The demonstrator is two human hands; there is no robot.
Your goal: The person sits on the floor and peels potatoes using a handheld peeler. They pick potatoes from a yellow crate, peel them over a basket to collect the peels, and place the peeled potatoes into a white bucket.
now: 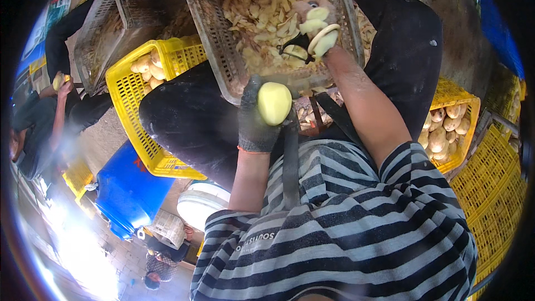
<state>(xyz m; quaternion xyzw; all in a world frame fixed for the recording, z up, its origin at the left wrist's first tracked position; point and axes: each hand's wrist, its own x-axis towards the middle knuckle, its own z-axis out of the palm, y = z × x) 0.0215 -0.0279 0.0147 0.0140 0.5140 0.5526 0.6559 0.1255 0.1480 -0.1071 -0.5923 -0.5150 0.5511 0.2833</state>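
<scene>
My left hand (256, 119), in a dark knitted glove with an orange cuff edge, holds a smooth, peeled pale-yellow vegetable (274, 103), perhaps a potato. Up and to the right, over a grey plastic crate (205, 21) of peelings (267, 12), is my right hand (317, 10). Its fingers are closed around a black-framed peeler (297, 48), whose grip is partly hidden. Pale slices or peel cover part of this hand, and a round, pale rimmed piece (324, 40) lies at its wrist. The two hands are apart.
Yellow crates of unpeeled vegetables stand left (125, 92) and right (470, 133) of my legs. A blue barrel (129, 188) and white bucket (202, 202) are at lower left. Another person (42, 121) holds a vegetable at far left; one more person (161, 265) is below. Stacked yellow crates (489, 184) stand right.
</scene>
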